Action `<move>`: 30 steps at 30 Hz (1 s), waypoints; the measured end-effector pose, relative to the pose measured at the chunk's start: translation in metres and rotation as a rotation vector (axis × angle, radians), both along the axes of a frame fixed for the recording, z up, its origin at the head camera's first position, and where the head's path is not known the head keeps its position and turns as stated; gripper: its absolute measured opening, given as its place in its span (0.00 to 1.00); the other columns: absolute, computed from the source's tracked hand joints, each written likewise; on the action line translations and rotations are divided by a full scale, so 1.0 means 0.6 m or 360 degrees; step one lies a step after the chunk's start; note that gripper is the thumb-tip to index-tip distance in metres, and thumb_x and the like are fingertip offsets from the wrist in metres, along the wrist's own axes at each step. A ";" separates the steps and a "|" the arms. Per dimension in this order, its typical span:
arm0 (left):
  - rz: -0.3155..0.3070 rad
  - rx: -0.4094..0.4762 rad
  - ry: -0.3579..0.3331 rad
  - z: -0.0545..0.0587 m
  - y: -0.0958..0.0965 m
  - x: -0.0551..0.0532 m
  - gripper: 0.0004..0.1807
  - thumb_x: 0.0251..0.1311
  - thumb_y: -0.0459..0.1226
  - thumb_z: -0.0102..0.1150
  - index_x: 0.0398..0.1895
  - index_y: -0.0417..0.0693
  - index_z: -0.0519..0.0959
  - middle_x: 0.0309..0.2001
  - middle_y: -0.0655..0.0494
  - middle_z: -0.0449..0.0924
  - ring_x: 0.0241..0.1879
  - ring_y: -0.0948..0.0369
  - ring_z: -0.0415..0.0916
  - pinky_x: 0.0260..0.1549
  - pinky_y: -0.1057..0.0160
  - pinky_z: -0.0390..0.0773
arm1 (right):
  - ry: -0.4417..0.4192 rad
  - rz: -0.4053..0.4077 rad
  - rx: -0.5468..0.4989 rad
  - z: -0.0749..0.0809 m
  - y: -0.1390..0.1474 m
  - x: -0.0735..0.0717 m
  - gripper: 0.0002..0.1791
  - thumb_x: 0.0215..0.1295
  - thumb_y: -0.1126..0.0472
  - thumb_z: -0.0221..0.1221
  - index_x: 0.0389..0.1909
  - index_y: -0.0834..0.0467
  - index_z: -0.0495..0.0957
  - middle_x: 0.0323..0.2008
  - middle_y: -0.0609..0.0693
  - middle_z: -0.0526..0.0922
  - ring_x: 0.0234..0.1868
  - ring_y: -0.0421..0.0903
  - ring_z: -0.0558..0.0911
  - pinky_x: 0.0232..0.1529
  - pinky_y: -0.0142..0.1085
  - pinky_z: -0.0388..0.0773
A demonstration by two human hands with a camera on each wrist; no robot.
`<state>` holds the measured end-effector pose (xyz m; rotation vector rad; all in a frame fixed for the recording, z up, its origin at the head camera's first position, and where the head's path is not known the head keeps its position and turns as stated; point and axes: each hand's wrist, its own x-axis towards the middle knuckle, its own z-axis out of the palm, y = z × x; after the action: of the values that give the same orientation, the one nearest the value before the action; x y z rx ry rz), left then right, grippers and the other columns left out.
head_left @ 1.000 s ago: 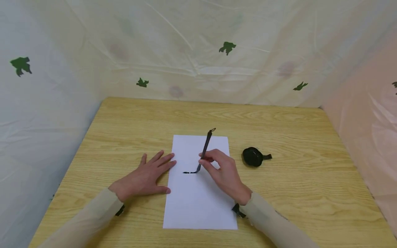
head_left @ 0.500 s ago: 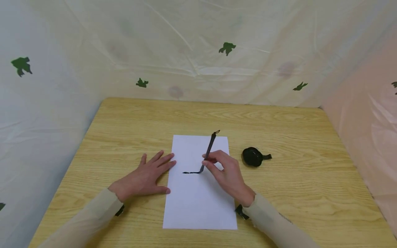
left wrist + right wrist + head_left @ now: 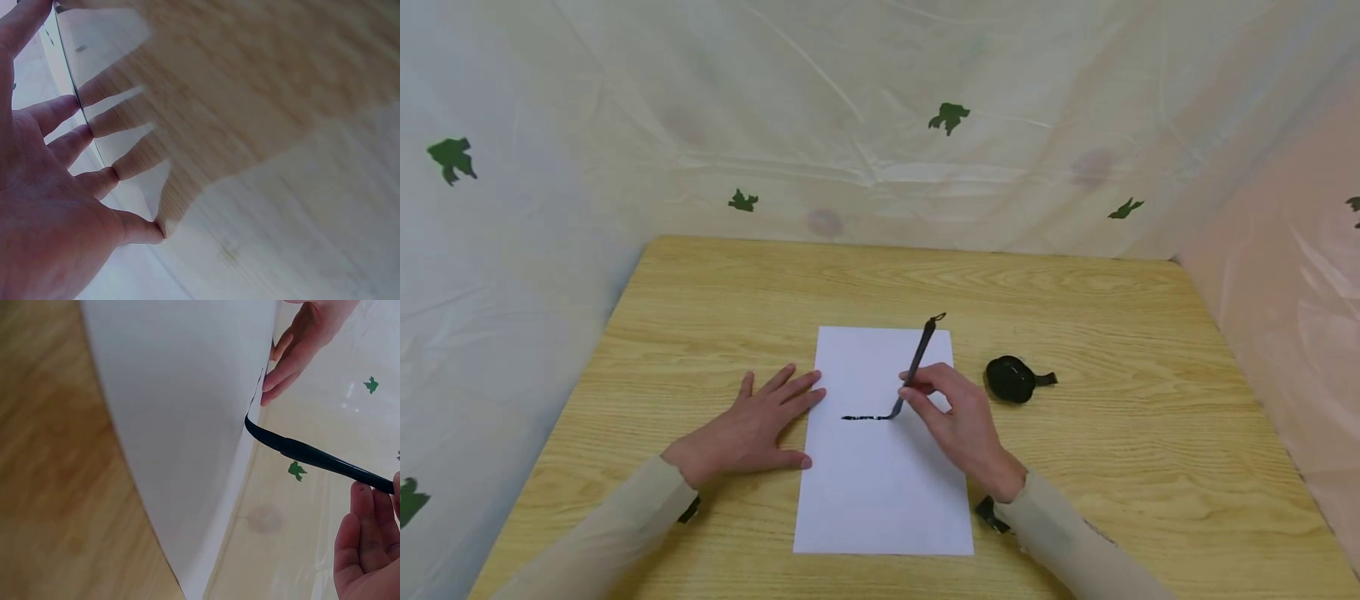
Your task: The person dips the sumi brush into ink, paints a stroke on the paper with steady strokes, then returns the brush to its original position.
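A white sheet of paper lies on the wooden table, with a short black horizontal ink stroke across its middle. My right hand pinches a dark writing brush between thumb and fingers. The brush leans to the right, and its bent tip touches the paper at the stroke's right end. In the right wrist view the bristles curve against the sheet. My left hand rests with spread fingers on the table, its thumb and nearest fingertips on the paper's left edge.
To the right of the paper stands a small black dish with a short handle. Pale sheeting with green bird-like shapes hangs behind the table and on both sides.
My right hand has moved to the right with the brush, and the ink stroke has grown longer that way. The left hand, paper and dish stay in place.
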<state>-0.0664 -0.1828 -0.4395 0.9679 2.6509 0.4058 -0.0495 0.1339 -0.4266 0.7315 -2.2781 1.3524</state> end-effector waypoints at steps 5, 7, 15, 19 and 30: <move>-0.0002 0.0002 0.0007 -0.002 -0.001 0.000 0.51 0.60 0.61 0.69 0.81 0.52 0.61 0.83 0.52 0.52 0.81 0.41 0.42 0.65 0.19 0.43 | -0.0024 -0.0019 0.0009 -0.002 0.007 0.001 0.14 0.59 0.74 0.71 0.44 0.59 0.85 0.42 0.52 0.88 0.37 0.42 0.85 0.44 0.26 0.79; -0.0005 0.0007 0.0011 -0.002 -0.001 0.000 0.51 0.60 0.61 0.69 0.81 0.52 0.61 0.82 0.52 0.52 0.81 0.41 0.43 0.65 0.19 0.44 | -0.0027 -0.0025 0.0015 -0.002 0.009 0.001 0.13 0.59 0.73 0.71 0.44 0.59 0.85 0.42 0.52 0.88 0.37 0.42 0.85 0.44 0.26 0.80; 0.0003 0.0010 -0.0004 0.000 0.000 0.001 0.51 0.60 0.61 0.69 0.81 0.51 0.62 0.82 0.52 0.52 0.81 0.41 0.43 0.65 0.19 0.43 | -0.0032 -0.0067 0.0028 -0.003 0.017 0.004 0.14 0.59 0.73 0.72 0.44 0.59 0.86 0.41 0.47 0.88 0.37 0.41 0.85 0.43 0.25 0.79; 0.0000 0.0009 -0.0003 0.000 0.000 0.000 0.50 0.60 0.61 0.69 0.81 0.51 0.62 0.82 0.51 0.52 0.81 0.41 0.43 0.64 0.19 0.44 | -0.0016 -0.0074 0.0031 -0.004 0.021 0.004 0.14 0.58 0.74 0.72 0.44 0.60 0.86 0.40 0.47 0.88 0.36 0.42 0.85 0.43 0.25 0.79; 0.0001 0.0013 -0.0004 0.000 0.000 -0.001 0.51 0.59 0.61 0.69 0.81 0.51 0.62 0.82 0.52 0.52 0.81 0.41 0.43 0.64 0.19 0.44 | -0.0006 -0.0099 0.0020 -0.005 0.031 0.004 0.13 0.59 0.74 0.72 0.43 0.59 0.86 0.40 0.48 0.88 0.36 0.42 0.85 0.43 0.25 0.79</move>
<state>-0.0668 -0.1826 -0.4394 0.9685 2.6491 0.4180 -0.0469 0.1524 -0.4293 0.6567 -2.2945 1.3134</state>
